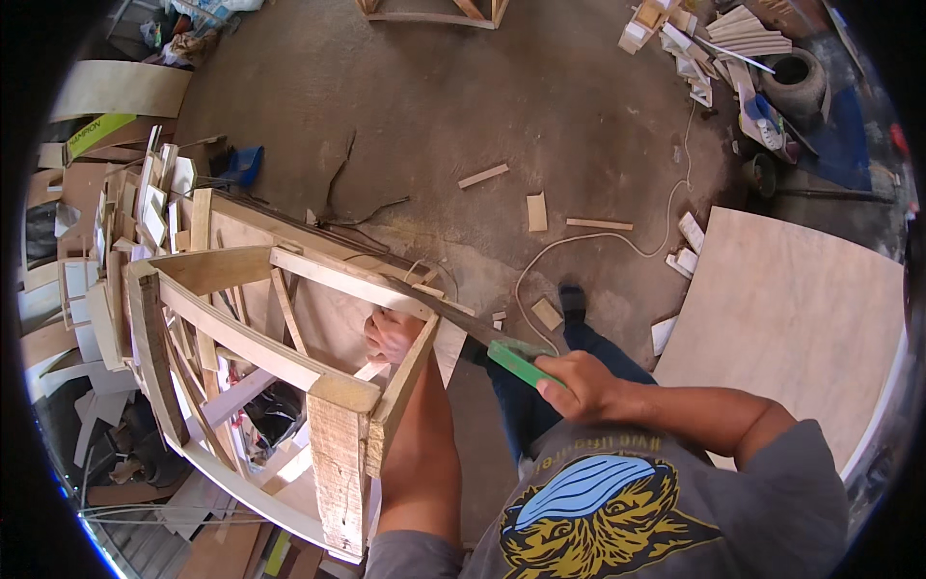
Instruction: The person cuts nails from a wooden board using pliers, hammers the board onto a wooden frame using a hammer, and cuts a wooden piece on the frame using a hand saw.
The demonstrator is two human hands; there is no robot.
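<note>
My right hand (579,384) is closed around the green handle (519,363) of a handsaw. The saw's dark blade (453,318) slants up and left from the handle, over the corner of a curved wooden frame (342,299). My left forearm passes behind the frame's near end post (340,463). Inside the frame, my left hand (391,336) is closed, its fingers curled against the underside of the upper rail; the fingertips are partly hidden. Where the blade's teeth meet the wood cannot be made out.
Wood offcuts (145,207) are heaped to the left of the frame. A large plywood sheet (786,318) lies at the right. Several loose wood strips (598,224) and a pale cord (617,236) are on the floor. Another wooden frame (434,17) stands at the far edge.
</note>
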